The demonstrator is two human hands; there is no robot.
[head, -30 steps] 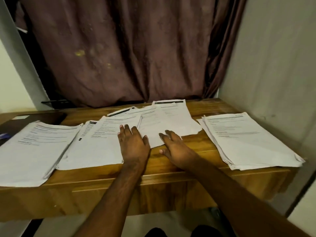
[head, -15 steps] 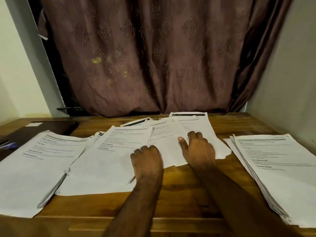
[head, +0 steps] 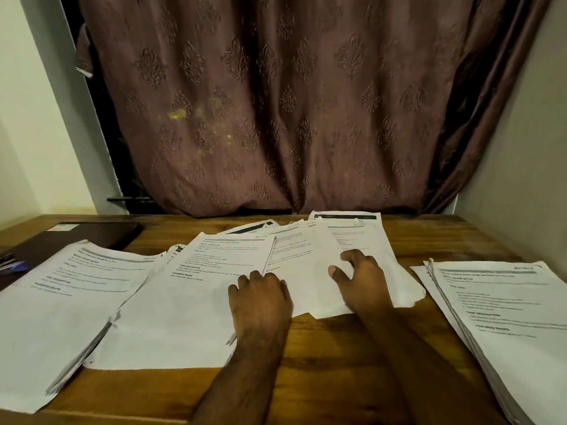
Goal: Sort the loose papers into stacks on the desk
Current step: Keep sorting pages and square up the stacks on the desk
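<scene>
The loose papers (head: 319, 271) lie fanned and overlapping on the tabletop (head: 322, 357), directly under and just beyond the fingers of both hands. The left hand (head: 260, 302) rests knuckles-up on the near right corner of the middle stack (head: 190, 302), its fingers (head: 254, 279) curled down onto the sheet; whether they pinch an edge cannot be told. The right hand (head: 362, 280) lies on the fanned sheets with its thumb (head: 336, 271) out to the left and its fingers bent, tips pressing on the paper rather than closed round it. Single sheets like these are likely light, limp and slippery against one another, so a flat press will probably drag several at once; the safer hold seems to be a free corner or the near edge that overhangs the bare wood, lifted with thumb below and fingers above. Left of the left hand's fingers sits a thicker left stack (head: 61, 299), touching the middle one, and well to the right of the right hand's fingers sits a right stack (head: 506, 314), its edges ragged. A dark flat case (head: 92, 237) lies beyond the left stack, and a patterned curtain (head: 291, 102) hangs behind the tabletop. Little bare wood remains between the stacks, so a sliding sheet could easily ride onto a neighbour.
</scene>
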